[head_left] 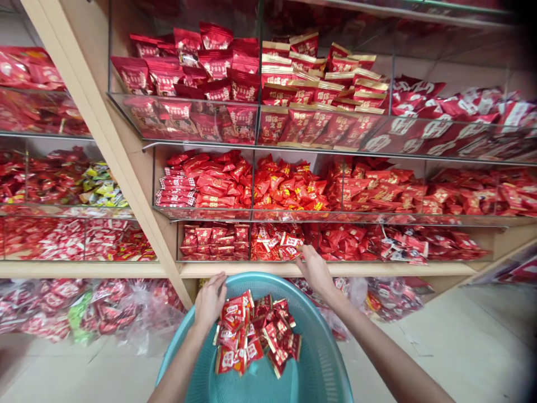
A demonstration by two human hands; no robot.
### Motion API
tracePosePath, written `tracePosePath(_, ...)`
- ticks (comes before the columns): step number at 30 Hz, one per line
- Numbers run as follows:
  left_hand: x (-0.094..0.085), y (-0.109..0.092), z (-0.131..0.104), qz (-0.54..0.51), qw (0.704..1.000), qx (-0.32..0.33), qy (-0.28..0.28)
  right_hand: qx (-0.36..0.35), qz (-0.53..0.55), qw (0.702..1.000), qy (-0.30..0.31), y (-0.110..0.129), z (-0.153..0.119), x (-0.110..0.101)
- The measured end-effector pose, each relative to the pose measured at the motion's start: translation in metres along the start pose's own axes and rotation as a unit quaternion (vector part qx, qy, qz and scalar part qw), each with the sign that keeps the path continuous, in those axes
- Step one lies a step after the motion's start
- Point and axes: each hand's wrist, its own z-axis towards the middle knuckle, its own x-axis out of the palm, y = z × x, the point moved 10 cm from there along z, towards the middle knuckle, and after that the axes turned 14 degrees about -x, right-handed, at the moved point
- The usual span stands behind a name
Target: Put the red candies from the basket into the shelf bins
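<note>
A teal plastic basket [323, 336] stands below the shelves, with red and gold candy packets [251, 330] heaped in its middle. Over the basket's far left rim is my left hand [211, 301], its fingers loosely stretched and holding nothing that I can see. My right hand [315, 270] reaches past the far rim to the lowest shelf. Its thumb and fingers close at the edge of a red and white candy packet [289, 253], which lies at the front of a compartment of similar sweets.
Clear dividers and front panels [201, 212] split the shelves into compartments of red packets. A wooden upright [104, 145] stands at left, and a wooden ledge [377, 270] runs below the lowest row. Plastic bags of sweets [121, 308] lie on the pale floor [470, 347].
</note>
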Motion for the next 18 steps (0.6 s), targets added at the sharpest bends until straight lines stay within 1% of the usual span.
tracePosePath(3,0.0,0.0,0.0,0.0,1.0,-0.002,0.001,-0.009,-0.062,0.998,0.017,-0.004,0.022,-0.002)
tracePosePath(8,-0.001,0.001,0.0,-0.002,1.0,-0.005,0.002,-0.001,-0.13,0.987,0.099,-0.01,0.046,0.017)
tracePosePath(10,-0.001,0.002,0.0,-0.002,1.0,-0.006,0.001,0.001,-0.142,0.983,0.113,-0.012,0.049,0.022)
tracePosePath(13,-0.002,0.002,0.001,-0.003,1.0,-0.002,-0.004,0.0,-0.148,0.982,0.115,-0.009,0.049,0.024)
tracePosePath(16,-0.001,0.001,0.001,0.001,1.0,0.003,-0.007,-0.015,-0.145,0.983,0.111,0.003,0.044,0.025)
tracePosePath(18,-0.001,0.001,0.001,0.004,1.0,0.003,-0.007,-0.036,-0.131,0.983,0.12,0.016,0.041,0.03)
